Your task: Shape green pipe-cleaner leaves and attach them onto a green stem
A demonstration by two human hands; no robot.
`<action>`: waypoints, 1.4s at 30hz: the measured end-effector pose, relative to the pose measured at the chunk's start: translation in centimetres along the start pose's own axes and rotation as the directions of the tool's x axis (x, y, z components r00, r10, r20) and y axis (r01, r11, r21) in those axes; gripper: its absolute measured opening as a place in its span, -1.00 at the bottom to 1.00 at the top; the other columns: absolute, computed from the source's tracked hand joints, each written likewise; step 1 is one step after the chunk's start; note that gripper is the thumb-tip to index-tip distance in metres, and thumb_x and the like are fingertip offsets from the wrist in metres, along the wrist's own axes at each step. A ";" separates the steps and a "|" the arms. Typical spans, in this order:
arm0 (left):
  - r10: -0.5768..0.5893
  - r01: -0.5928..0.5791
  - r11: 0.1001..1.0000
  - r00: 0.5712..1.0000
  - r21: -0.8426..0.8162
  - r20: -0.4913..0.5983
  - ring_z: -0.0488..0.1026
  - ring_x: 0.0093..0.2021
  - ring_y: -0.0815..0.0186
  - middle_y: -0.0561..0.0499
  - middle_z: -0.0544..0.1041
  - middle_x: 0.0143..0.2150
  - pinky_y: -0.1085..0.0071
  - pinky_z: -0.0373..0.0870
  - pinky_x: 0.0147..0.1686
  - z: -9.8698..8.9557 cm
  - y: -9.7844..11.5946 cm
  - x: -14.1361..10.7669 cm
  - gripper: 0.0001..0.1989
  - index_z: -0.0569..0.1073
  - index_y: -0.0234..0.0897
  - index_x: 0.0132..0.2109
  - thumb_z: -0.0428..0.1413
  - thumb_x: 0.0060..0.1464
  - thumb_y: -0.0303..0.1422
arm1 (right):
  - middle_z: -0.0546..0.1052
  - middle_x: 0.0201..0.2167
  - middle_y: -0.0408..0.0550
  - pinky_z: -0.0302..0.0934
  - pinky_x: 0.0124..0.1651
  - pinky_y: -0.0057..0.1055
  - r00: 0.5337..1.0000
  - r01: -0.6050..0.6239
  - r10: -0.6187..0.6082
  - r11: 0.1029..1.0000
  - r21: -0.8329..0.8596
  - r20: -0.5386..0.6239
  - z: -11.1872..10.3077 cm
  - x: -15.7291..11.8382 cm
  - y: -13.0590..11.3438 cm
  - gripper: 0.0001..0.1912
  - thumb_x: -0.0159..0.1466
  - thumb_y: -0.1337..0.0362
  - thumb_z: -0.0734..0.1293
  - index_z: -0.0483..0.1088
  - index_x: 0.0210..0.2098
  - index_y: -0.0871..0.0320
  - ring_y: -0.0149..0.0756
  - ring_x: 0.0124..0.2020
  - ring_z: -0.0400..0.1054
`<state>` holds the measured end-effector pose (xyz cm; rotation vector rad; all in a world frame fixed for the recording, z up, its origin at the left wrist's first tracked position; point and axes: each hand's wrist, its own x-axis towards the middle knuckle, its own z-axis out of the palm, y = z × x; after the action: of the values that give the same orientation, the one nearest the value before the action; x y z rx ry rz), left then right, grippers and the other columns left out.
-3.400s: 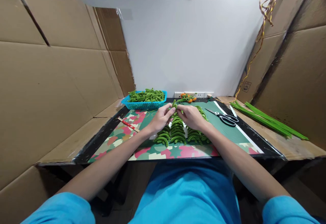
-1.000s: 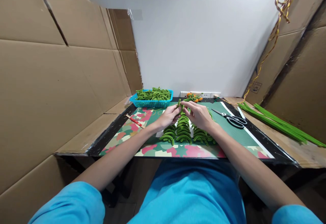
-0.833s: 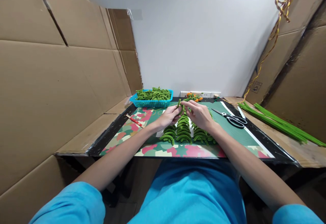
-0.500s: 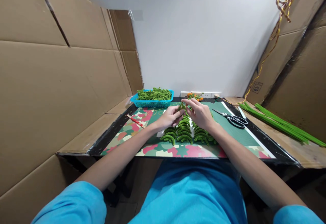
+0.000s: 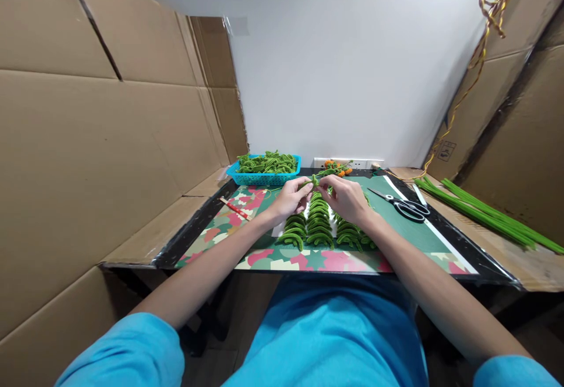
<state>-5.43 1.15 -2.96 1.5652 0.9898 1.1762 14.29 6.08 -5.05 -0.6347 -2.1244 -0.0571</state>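
A small green fuzzy piece (image 5: 315,181) is pinched between my two hands above the mat. My left hand (image 5: 289,198) grips it from the left, fingers curled. From the right, my right hand (image 5: 344,197) holds it with thumb and fingertips together. Below the hands, curved green fuzzy pieces (image 5: 319,222) lie in overlapping rows on white paper, partly hidden by my hands. Behind them to the left stands a blue basket (image 5: 264,179) heaped with green fuzzy pieces (image 5: 268,162). Orange and green pieces (image 5: 337,168) lie behind my right hand.
Black-handled scissors (image 5: 408,207) lie right on the green mat (image 5: 379,234). A red strip (image 5: 236,209) is at the left. Long green stems (image 5: 489,214) rest on cardboard at the right. Cardboard walls (image 5: 110,140) flank the table, and a power strip (image 5: 365,164) runs along the back wall.
My right hand's fingers have come down and closed on the green piece. The thin strand that reached left from my hands shows less, and the green piece now stands up between the fingertips.
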 end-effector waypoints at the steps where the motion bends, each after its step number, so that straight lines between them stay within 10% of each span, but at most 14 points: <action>1: -0.007 0.007 1.000 1.000 0.000 0.010 0.19 -0.73 0.56 0.23 0.38 -0.49 0.58 0.00 -0.78 0.0 0.0 0.0 -0.47 0.35 -0.23 -0.19 0.33 0.13 0.10 | 0.70 -0.18 -0.04 0.16 -0.31 -0.38 1.000 -0.005 0.005 1.000 -0.006 -0.011 0.0 0.0 0.0 -0.81 0.54 0.21 0.25 0.49 -0.13 0.07 -0.30 -0.42 0.48; 42: 0.035 -0.034 0.999 0.996 0.013 -0.082 0.19 -0.73 0.52 0.20 0.42 -0.54 0.54 0.03 -0.76 -0.2 -0.3 0.4 -0.57 0.49 -0.27 -0.08 0.38 0.13 -0.05 | 0.65 -0.34 -0.08 0.22 -0.34 -0.42 0.999 0.047 -0.043 0.983 0.176 -0.027 -0.2 0.2 0.7 -0.86 0.46 0.31 0.30 0.53 -0.16 0.10 -0.33 -0.50 0.40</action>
<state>-5.59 1.63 -3.14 1.5591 1.0280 1.2691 14.71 6.72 -4.92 -0.4786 -2.0936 0.0979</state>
